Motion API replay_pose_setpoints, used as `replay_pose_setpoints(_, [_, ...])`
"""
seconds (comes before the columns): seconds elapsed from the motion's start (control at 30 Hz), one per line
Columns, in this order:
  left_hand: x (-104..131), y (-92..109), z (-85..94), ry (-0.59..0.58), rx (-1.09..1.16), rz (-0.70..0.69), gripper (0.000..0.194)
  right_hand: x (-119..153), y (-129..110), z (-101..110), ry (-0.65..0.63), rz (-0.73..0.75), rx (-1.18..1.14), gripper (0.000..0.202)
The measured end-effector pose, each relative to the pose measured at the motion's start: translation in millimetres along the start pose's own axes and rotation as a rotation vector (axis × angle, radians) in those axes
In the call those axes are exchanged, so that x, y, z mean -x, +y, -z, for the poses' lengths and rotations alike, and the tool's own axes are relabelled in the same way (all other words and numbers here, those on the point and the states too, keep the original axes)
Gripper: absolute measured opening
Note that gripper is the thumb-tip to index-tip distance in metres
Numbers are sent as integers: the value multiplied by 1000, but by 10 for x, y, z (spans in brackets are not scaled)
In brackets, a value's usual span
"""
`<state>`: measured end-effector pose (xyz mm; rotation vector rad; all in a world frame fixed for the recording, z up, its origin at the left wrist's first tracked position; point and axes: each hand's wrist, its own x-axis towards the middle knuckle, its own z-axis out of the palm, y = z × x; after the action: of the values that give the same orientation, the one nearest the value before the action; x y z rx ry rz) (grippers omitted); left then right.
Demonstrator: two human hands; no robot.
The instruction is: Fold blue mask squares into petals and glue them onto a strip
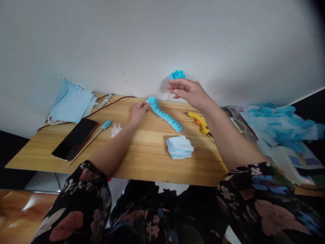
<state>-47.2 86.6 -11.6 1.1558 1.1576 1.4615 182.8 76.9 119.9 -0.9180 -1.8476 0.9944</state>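
Note:
A curved row of folded blue fabric pieces (pixel 165 116) lies across the middle of the wooden table. At the row's far left end my left hand (pixel 139 111) pinches the last piece between thumb and fingers. My right hand (pixel 190 91) is raised above the back of the table, fingers stretched out and holding nothing. Behind it a blue fabric flower (pixel 177 74) on a thin stem stands against the wall, partly hidden by the fingers. A stack of pale blue fabric squares (pixel 179 147) lies nearer to me. A yellow glue gun (pixel 201 122) rests under my right forearm.
Left of my left arm are a phone (pixel 75 139), a stick with a blue tip (pixel 88 143) and white scraps (pixel 116 129). Face masks (pixel 72 103) are piled at the back left. Blue scraps (pixel 276 120) heap up at the right. Cables run along the back.

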Motion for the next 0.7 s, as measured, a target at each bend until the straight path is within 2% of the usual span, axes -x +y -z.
replay_pose_setpoints(0.1, [8, 9, 18, 1, 25, -9, 13, 325, 53, 10, 102, -63, -15, 36])
replay_pose_setpoints(0.2, [1, 6, 33, -12, 44, -21, 13, 598, 246, 17, 258, -146, -55, 23])
replay_pose_setpoints(0.33, [-12, -4, 43, -57, 76, -12, 12, 720, 491, 3, 369, -206, -76, 30])
replay_pose_setpoints(0.47, [7, -5, 51, -129, 101, -28, 16, 623, 610, -63, 340, -209, -92, 35])
replay_pose_setpoints(0.7, [53, 10, 36, -226, 142, -3, 37, 354, 698, -216, 150, -120, -13, 44])
